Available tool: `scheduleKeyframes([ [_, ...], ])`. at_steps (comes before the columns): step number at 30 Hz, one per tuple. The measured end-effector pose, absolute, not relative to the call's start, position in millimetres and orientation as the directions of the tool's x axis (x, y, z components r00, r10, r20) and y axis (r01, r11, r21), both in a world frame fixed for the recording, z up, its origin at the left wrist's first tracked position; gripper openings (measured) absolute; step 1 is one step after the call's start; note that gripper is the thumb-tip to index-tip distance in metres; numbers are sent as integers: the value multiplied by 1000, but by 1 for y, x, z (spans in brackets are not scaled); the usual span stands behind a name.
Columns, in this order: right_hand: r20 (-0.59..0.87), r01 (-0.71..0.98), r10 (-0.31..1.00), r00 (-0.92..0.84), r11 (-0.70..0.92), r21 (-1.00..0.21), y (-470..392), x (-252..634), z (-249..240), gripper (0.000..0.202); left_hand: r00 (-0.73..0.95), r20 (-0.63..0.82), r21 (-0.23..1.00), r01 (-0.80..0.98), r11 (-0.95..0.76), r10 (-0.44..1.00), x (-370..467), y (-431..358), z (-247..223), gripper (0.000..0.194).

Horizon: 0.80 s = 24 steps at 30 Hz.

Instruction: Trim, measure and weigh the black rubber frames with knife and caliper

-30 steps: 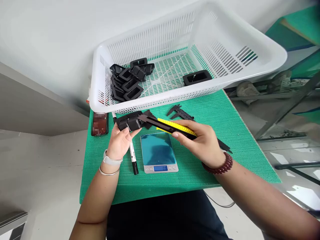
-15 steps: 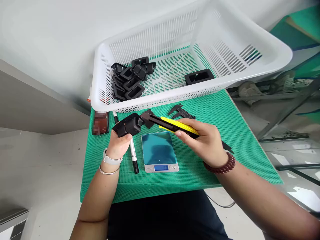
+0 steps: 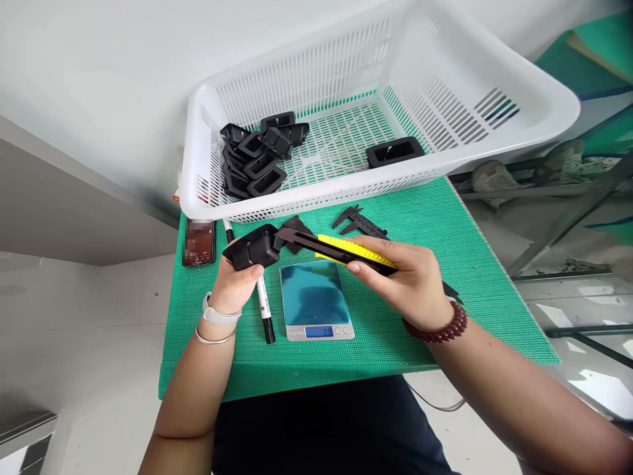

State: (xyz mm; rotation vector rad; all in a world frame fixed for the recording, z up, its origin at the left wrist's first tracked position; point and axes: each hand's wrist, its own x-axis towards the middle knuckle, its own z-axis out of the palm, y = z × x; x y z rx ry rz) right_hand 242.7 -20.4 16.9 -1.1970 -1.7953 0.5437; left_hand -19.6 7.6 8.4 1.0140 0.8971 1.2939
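My left hand [image 3: 236, 280] grips a black rectangular plastic part [image 3: 252, 247] and holds it up above the green mat [image 3: 445, 224]. In my right hand [image 3: 408, 280] is a yellow and black utility knife [image 3: 341, 249], with its blade end touching the right edge of the part. Both hands hover over a small digital scale [image 3: 314, 298]. A white plastic basket [image 3: 494, 72] stands behind, with a pile of several black parts [image 3: 257, 161] at its left end and a single black part [image 3: 394, 152] near the middle.
A white marker pen [image 3: 263, 309] lies left of the scale. A phone [image 3: 198, 242] lies at the mat's back left corner. A black caliper [image 3: 357, 221] and a small black piece [image 3: 298, 226] lie in front of the basket. The mat ends close on both sides.
My left hand has turned the black part and lifted it slightly. The knife's blade end stays against the part's right edge.
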Motion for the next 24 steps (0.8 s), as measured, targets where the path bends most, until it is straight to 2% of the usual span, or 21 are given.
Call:
scheduleKeyframes([
  [24, 452, 506, 878, -154, 463, -727, -20, 242, 16, 24, 100, 10, 947, -321, 23, 995, -20, 9, 10, 40],
])
